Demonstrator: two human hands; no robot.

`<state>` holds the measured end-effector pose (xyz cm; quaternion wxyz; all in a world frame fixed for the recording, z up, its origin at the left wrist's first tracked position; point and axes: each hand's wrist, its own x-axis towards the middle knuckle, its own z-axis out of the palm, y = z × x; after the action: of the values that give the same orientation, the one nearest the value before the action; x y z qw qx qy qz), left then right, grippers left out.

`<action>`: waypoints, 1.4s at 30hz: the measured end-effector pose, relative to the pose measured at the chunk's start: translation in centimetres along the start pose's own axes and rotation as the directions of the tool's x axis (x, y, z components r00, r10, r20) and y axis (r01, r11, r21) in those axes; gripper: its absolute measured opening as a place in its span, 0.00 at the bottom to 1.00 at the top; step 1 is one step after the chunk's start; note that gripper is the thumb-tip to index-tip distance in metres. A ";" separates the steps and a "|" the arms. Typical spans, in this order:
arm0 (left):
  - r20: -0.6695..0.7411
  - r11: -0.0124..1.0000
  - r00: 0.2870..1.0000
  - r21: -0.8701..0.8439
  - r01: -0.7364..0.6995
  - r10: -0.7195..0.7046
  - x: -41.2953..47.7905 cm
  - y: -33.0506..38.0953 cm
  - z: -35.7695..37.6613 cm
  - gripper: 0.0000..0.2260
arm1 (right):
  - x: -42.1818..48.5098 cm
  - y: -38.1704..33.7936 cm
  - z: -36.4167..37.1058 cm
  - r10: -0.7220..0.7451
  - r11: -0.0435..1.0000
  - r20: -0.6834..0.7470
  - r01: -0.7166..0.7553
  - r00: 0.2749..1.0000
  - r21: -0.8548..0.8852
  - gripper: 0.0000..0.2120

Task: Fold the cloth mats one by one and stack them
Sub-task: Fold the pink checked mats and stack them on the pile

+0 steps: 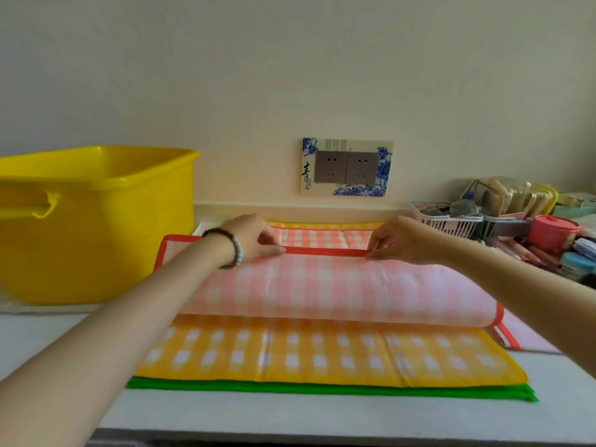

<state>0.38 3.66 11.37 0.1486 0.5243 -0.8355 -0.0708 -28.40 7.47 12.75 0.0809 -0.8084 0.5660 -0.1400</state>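
A red-checked cloth mat (322,285) with an orange-red border lies on top of the pile, its near half doubled over toward the wall. My left hand (254,238) pinches the folded-over border at its left end. My right hand (396,241) pinches the same border at its right end. Both hands hold that edge low over the mat's far part. Under it lies a yellow-checked mat (322,353), flat, its near half showing. Beneath that, only the front edge of a green mat (322,389) is visible.
A large yellow plastic tub (90,221) stands at the left, close to the mats. At the right are a white basket (451,221), a pink lidded pot (553,232) and several small items. A wall socket (346,167) is behind. The white table's (322,417) front edge is near.
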 end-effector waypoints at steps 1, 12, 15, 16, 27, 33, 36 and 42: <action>-0.045 1.000 0.999 0.003 -0.021 0.021 0.4 -0.1 0.3 0.10 | 0.7 0.4 0.7 0.020 1.000 -0.037 -0.020 0.999 0.007 0.06; -0.023 0.990 0.990 0.011 -0.138 0.139 0.4 0.4 8.2 0.40 | 6.1 4.7 8.9 0.213 0.966 -0.192 -0.177 0.958 0.189 0.07; 0.023 0.993 0.994 0.039 -0.110 0.110 0.8 -0.2 9.5 0.32 | 6.8 5.4 10.2 0.245 0.960 -0.194 -0.210 0.950 0.185 0.06; 0.034 0.993 0.994 0.047 -0.105 0.104 0.9 -0.3 9.7 0.30 | 6.9 5.6 10.4 0.256 0.959 -0.194 -0.223 0.947 0.177 0.06; 0.193 0.996 0.981 0.090 0.004 -0.021 1.1 -0.9 11.9 0.25 | 6.3 2.2 11.9 0.188 0.982 -0.267 -0.183 0.945 0.043 0.13; 0.153 0.994 0.987 0.111 0.024 -0.041 1.1 -0.9 12.6 0.25 | 5.7 -3.5 15.7 0.126 0.990 -0.135 -0.132 0.983 -0.039 0.18; 0.142 0.992 0.989 0.125 0.014 -0.032 1.0 -1.1 12.7 0.25 | 5.2 -3.8 16.4 0.133 0.989 -0.116 -0.139 0.984 -0.042 0.20; 0.169 0.995 0.985 0.098 0.005 -0.021 0.8 -1.2 12.6 0.24 | 3.1 -0.8 15.4 0.210 0.974 -0.021 -0.211 0.978 -0.086 0.23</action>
<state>-2.99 1.90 -0.75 0.0505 0.5283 -0.8442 -0.0755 -21.73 4.39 -1.19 0.0564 -0.7459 0.6544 -0.1105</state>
